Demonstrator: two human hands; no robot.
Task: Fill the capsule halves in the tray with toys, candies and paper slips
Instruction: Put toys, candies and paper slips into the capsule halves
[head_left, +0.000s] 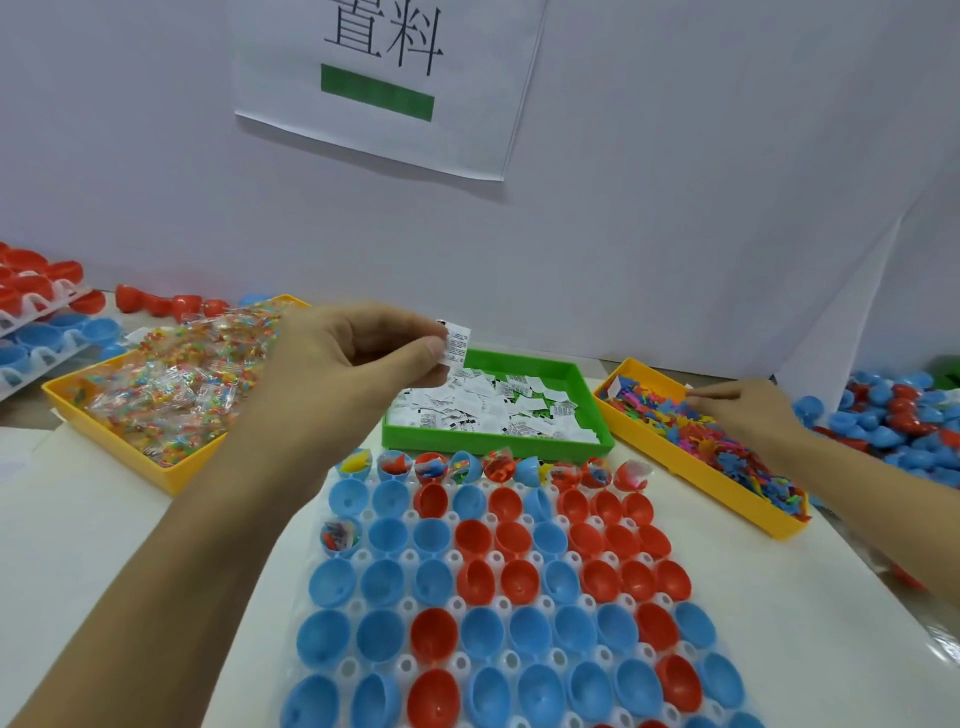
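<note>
Two hands work behind the white capsule tray (363, 608): the left hand (348, 358) pinches a printed paper slip (457, 345) above the green slip bin (597, 410); the right hand (748, 410) reaches, fingers curled, into the yellow toy bin (727, 499), grip unclear.

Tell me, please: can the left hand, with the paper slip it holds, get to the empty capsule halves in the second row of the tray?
Probably yes. The left hand pinches a paper slip above the tray, and nothing lies between it and the open second-row halves.
</note>
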